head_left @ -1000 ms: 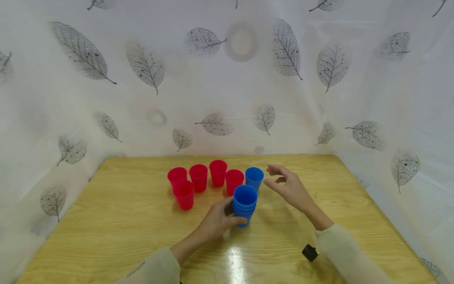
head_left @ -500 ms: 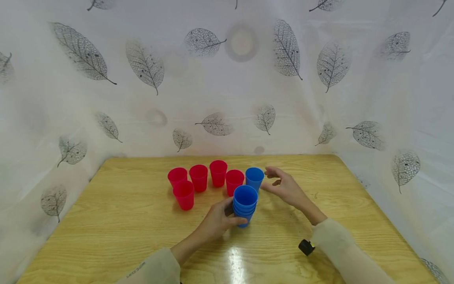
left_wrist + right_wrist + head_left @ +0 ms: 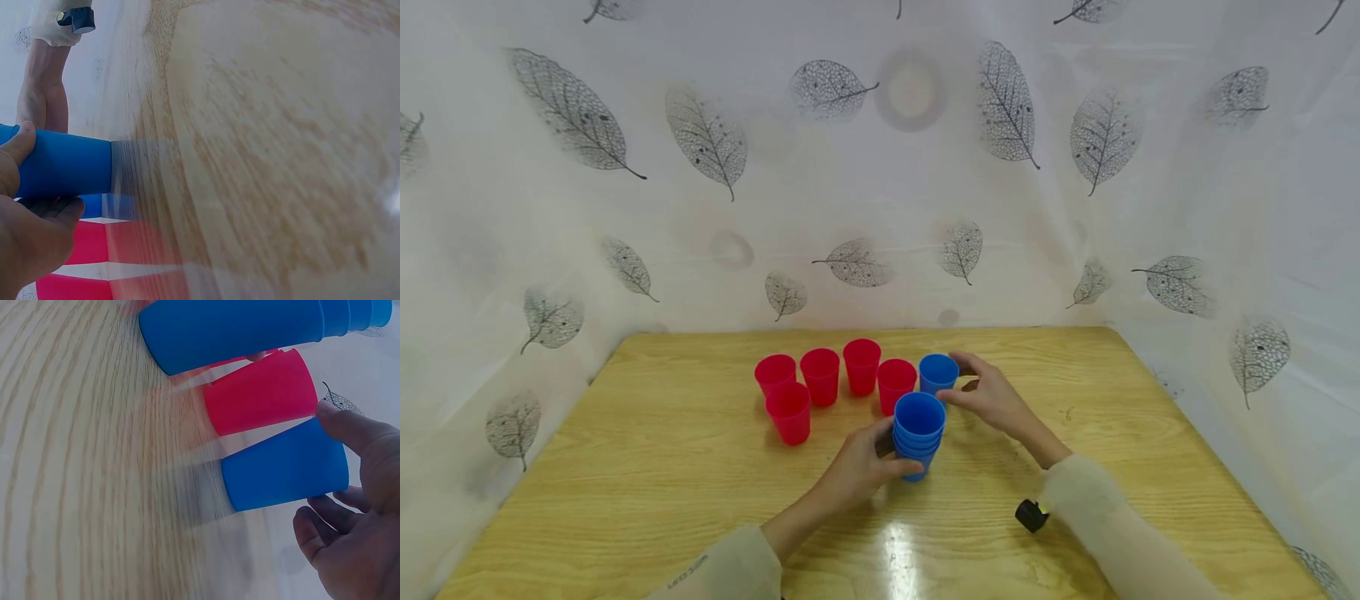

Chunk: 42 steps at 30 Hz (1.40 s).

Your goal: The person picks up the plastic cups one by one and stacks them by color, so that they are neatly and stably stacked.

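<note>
In the head view, my left hand (image 3: 861, 471) grips a stack of several nested blue cups (image 3: 919, 417) upright, thumb in front. The left wrist view shows the lowest cup (image 3: 65, 164) of that stack between thumb and fingers. Just behind and to the right, a single blue cup (image 3: 937, 372) stands upright on the table. My right hand (image 3: 992, 400) is round its right side; in the right wrist view the thumb (image 3: 350, 428) lies at the rim of the single cup (image 3: 287, 465) and curled fingers (image 3: 328, 519) lie along its opposite side.
Several red cups stand upright on the wooden table (image 3: 647, 467), left of the blue ones. The nearest is the front red cup (image 3: 789, 414); another red cup (image 3: 896, 385) stands beside the single blue cup. A leaf-patterned curtain (image 3: 880, 200) hangs behind the table.
My right hand has moved left, from beside the single blue cup to round it. The left hand and its stack have stayed in place, as have the red cups.
</note>
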### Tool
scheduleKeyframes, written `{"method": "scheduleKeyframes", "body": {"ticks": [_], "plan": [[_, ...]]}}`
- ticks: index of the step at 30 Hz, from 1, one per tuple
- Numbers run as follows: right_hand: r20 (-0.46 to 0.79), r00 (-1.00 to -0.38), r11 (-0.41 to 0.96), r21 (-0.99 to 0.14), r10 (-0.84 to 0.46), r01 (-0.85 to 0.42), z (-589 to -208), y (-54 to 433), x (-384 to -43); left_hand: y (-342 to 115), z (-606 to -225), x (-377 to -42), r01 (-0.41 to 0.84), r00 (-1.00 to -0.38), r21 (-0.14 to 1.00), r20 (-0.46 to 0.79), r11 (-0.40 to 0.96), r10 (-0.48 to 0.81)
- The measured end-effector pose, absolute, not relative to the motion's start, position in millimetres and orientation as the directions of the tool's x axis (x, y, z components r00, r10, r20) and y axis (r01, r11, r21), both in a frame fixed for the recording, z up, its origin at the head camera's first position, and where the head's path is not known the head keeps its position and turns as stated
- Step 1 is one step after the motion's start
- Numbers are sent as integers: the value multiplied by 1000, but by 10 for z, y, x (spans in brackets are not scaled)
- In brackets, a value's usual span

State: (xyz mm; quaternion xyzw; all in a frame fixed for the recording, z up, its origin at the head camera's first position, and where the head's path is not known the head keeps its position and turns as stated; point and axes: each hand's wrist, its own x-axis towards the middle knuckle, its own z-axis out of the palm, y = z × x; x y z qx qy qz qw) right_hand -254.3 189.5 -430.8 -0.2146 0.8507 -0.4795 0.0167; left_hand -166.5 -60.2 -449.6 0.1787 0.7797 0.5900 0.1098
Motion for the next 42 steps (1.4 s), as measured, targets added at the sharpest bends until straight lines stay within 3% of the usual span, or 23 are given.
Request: {"method": "scheduleKeyframes", "body": {"ticks": [42], "plan": [[154,-921,429,-849,-357,-308,-4373,1772,-2569,-600,-4477,-1642,146,-916,958,38,245,399]]}}
